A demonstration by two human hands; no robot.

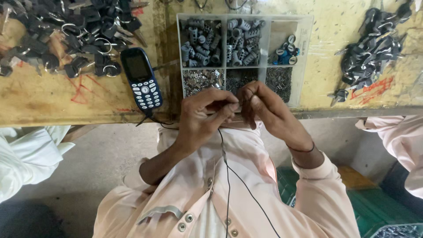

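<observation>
— Two hands meet just in front of the table (53, 101) edge, fingertips pinched together. Does anything show between them?

— Barely. The left hand (205, 115) and the right hand (264, 108) close on one tiny metal part (239, 105), a pale glint between thumb and forefinger. What kind of part it is cannot be told at this size. It sits over the person's lap, just below the tray (304, 53).

— And the tray?

— Six compartments. Grey cylinders (200, 42) fill two at the back, blue and white rings (285, 52) lie in the third, and the front row holds small shiny bits (202, 80) and dark pins (279, 81).

— What could go wrong here?

— The part looks easy to lose. It is held off the table, so a slip of the pinch would likely drop it onto the shirt or the floor. A dark cable (227, 176) runs from the blue phone (142, 79) down the chest, right under the wrists; a forearm might snag it and drag the phone off the edge.

— Anything else close by?

— Heaps of black keys (75, 35) at the left, another pile of keys (372, 48) at the right, and a neighbour's sleeve (398, 136) near the right elbow, which could jog it.
</observation>
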